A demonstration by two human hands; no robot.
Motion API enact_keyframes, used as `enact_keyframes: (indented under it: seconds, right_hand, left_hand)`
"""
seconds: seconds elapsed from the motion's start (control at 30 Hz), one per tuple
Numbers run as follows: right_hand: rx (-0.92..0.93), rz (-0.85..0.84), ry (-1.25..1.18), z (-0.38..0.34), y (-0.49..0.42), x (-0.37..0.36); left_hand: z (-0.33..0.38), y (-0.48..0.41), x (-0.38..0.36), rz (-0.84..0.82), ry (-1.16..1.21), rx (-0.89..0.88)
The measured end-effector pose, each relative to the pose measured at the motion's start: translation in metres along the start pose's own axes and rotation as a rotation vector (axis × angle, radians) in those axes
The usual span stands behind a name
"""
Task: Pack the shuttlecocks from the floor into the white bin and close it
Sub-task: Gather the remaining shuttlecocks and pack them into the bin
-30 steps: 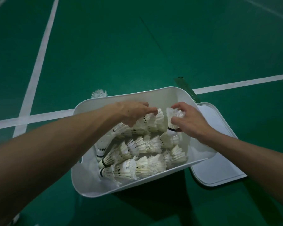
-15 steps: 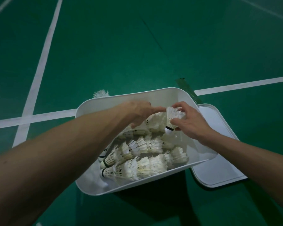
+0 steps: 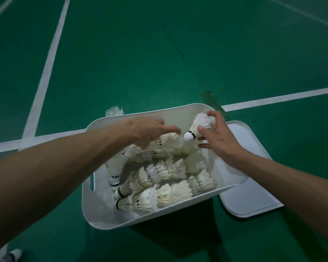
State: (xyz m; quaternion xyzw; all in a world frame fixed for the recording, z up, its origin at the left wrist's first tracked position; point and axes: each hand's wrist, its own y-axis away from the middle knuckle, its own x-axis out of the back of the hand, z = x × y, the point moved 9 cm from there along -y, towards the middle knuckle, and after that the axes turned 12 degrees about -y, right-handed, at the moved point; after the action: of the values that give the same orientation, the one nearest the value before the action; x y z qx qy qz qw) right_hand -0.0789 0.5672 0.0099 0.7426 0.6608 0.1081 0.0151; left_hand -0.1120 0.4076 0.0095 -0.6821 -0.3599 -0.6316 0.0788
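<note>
Green court floor (image 3: 159, 53), marked with white lines (image 3: 45, 76). The white bin (image 3: 178, 110) stands open on it; its lid (image 3: 254, 186) lies flat on the floor against the bin's right side. Rows of shuttlecocks (image 3: 169, 193) lie stacked inside the bin. My right hand (image 3: 222, 140) pinches one shuttlecock (image 3: 199, 125) by its feathers above the far right corner, cork pointing down and left. My left hand (image 3: 148, 129) is spread, fingers straight, over the far rows; contact cannot be confirmed. One loose shuttlecock (image 3: 115, 111) sits on the floor just behind the far left rim. The floor extends wide beyond the far rim. A shoe (image 3: 14, 255) shows at lower left.
</note>
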Motion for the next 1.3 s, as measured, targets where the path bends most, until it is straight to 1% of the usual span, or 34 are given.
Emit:
enact_keyframes:
  seconds: [0.1,0.2,0.27,0.37,0.43,0.5,0.53,0.63,0.67,0.73,0.83,0.9,1.0,1.07,1.1,1.13,1.3]
  right_hand:
    - [0.017,0.021,0.07,-0.002,0.0,0.001]
    - [0.036,0.068,0.164,-0.003,-0.001,-0.002]
    - [0.003,0.119,0.128,0.001,-0.004,-0.009]
    - [-0.132,0.162,-0.016,0.012,-0.008,-0.02]
    - [-0.205,0.16,-0.075,0.016,-0.01,-0.022]
    - [-0.229,0.131,-0.079,0.019,-0.008,-0.023]
    - [-0.219,0.103,-0.026,0.02,-0.007,-0.025]
    - [-0.144,-0.04,0.314,0.017,0.0,-0.034]
    - [-0.137,-0.078,0.392,0.017,0.002,-0.036]
    - [-0.155,-0.087,0.45,0.018,0.003,-0.032]
    - [-0.162,-0.039,0.455,0.017,0.003,-0.02]
    - [-0.147,-0.058,0.475,0.014,0.005,-0.022]
    - [-0.104,-0.073,0.523,0.01,0.008,-0.027]
    - [-0.071,-0.066,0.556,0.006,0.006,-0.029]
    - [-0.063,-0.074,0.57,0.005,0.005,-0.032]
    - [-0.063,-0.085,0.576,0.004,0.005,-0.034]
    - [-0.069,-0.118,0.65,0.006,0.003,-0.04]
  left_hand:
    - [-0.001,0.004,0.002,-0.01,0.013,-0.007]
    - [-0.003,0.008,0.004,0.014,0.043,-0.001]
    - [-0.005,0.01,0.003,0.046,0.082,0.015]
    - [-0.006,0.012,0.0,0.093,0.129,0.044]
    - [-0.007,0.012,-0.001,0.116,0.152,0.068]
    - [-0.007,0.011,-0.003,0.13,0.169,0.091]
    - [-0.007,0.011,-0.005,0.13,0.181,0.099]
    - [-0.003,0.008,-0.009,0.107,0.232,0.089]
    - [-0.002,0.008,-0.008,0.106,0.251,0.079]
    - [-0.002,0.012,-0.001,0.132,0.283,0.064]
    - [-0.01,0.03,0.006,0.176,0.277,0.1]
    - [-0.02,0.046,-0.005,0.123,0.267,0.159]
    - [-0.033,0.069,-0.038,-0.048,0.236,0.245]
    - [-0.034,0.076,-0.06,-0.161,0.256,0.26]
    - [-0.032,0.076,-0.067,-0.19,0.279,0.252]
    - [-0.029,0.073,-0.071,-0.195,0.302,0.239]
    - [-0.018,0.055,-0.062,-0.089,0.325,0.17]
